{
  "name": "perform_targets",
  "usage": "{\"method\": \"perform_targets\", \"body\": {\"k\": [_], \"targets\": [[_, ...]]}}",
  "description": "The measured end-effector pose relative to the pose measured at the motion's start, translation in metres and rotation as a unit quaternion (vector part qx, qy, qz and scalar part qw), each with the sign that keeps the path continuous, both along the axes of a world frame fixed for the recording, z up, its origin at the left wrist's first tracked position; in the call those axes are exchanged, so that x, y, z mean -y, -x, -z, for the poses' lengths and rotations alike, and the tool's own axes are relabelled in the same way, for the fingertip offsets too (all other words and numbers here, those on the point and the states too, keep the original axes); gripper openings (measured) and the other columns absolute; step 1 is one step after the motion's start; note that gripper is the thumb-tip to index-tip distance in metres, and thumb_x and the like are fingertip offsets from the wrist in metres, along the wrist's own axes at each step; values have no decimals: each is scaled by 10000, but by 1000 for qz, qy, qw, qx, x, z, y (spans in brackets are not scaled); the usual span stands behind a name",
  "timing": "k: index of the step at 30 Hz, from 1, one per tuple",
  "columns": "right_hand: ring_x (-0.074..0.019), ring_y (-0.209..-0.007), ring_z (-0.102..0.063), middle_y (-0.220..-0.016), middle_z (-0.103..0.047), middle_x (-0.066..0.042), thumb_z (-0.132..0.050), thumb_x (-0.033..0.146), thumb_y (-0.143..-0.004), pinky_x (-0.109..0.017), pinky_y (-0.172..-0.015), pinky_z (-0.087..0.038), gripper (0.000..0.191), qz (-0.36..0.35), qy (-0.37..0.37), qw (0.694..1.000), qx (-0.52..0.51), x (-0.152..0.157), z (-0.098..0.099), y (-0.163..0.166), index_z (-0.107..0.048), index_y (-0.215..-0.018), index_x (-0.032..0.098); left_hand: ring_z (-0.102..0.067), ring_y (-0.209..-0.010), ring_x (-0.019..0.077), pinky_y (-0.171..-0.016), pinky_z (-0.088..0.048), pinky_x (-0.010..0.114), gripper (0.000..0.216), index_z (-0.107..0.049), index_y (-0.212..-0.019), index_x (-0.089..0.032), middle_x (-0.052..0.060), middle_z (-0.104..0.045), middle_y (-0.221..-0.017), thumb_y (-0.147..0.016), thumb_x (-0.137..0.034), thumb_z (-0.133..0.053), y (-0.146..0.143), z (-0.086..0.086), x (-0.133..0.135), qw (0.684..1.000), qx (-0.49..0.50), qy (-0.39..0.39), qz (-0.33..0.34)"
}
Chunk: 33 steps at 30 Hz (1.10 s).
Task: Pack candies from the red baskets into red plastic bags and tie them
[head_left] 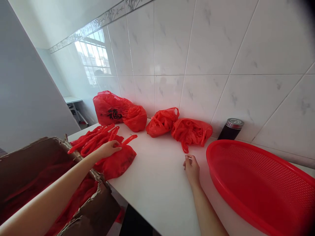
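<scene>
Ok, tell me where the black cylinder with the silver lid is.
In the head view, the black cylinder is on the right, near the tiled wall, just behind the red basket.

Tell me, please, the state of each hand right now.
Left hand: closed on a red bag.
Right hand: curled; cannot tell whether it holds anything.

Flat bag (116,164): red, faint darker print
Bag pile (92,137): bright red
Printed bag (104,105): red, black Chinese character
Bundled bag (192,131): red
Basket (215,180): red, gridded with holes
Flask (227,132): black, silver lid (235,122)
Box (98,216): brown
Surface (157,183): white
Wall tiles (168,46): white, scattered grey flecks
Tile border (115,13): grey bamboo motif
</scene>
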State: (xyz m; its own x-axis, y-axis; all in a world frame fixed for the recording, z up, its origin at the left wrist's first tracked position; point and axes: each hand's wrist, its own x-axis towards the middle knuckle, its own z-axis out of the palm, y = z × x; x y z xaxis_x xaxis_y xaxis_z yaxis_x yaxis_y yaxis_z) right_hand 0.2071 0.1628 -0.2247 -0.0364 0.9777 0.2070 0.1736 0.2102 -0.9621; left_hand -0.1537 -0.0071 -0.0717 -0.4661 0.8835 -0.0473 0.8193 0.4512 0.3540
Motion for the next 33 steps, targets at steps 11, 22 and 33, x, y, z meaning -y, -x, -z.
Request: {"method": "perform_targets", "body": {"k": [11, 22, 33], "targets": [[-143, -503, -505, -588, -539, 39, -437, 505, -867, -243, -504, -403, 296, -2, -2, 1000, 24, 2, -2, 1, -538, -894, 228, -447, -1203, 367, -950, -361, 482, 467, -578, -1198, -280, 119, -518, -1309, -762, -446, -574, -45, 21, 9, 981, -191, -4, 30], [-157, -512, -514, -588, -550, 33, -449, 550, -850, -255, -505, -390, 338, -8, -5, 999, 31, 1, 0, 1, -549, -887, 230, -616, -919, 328, -734, -446, 368, 448, -621, -954, -191, 123, -673, -976, -735, -580, -574, 27, 32, -2, 991, -112, 63, -42], [-151, -515, -512, -591, -556, 36, -444, 551, -847, -254, -510, -384, 343, -11, -6, 999, 44, 1, 1, 0, -554, -885, 229, -584, -875, 252, -732, -424, 348, 457, -611, -964, -169, 94, -647, -957, -800, -584, -511, 44, 35, 10, 989, -124, 68, -37]]}}
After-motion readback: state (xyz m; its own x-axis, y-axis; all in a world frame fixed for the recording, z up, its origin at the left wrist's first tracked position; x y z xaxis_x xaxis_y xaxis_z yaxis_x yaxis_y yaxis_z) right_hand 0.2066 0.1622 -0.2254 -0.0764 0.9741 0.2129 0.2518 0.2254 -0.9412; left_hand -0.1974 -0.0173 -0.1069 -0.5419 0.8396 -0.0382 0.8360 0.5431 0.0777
